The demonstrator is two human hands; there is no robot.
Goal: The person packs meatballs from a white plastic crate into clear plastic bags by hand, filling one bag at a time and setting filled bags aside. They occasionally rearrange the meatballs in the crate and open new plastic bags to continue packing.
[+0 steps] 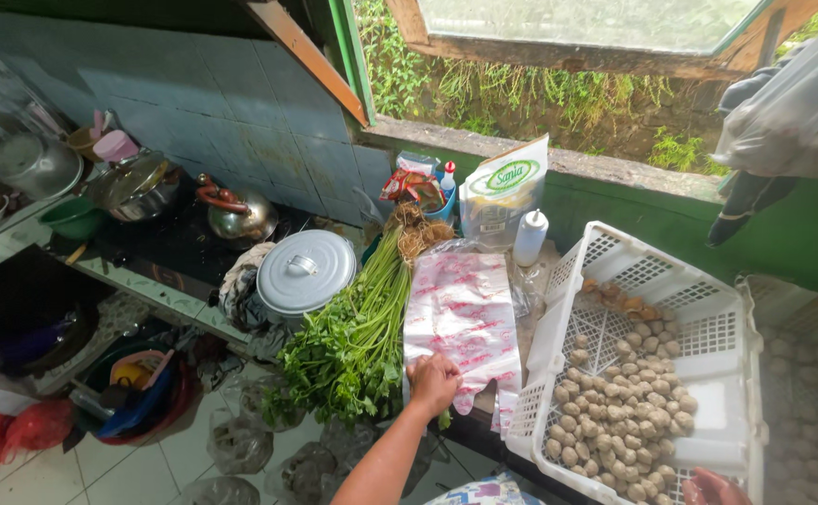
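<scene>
Left hand (pixel 433 382) on plastic bags (pixel 460 318) — flat.

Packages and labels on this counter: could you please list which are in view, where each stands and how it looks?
Stack of plastic bags: flat, white with red print, under the left hand.
Pouch: upright by the window sill, white with a green oval label.
Squeeze bottle: white, beside the pouch.
Small packets: red, in a blue tub.
</scene>
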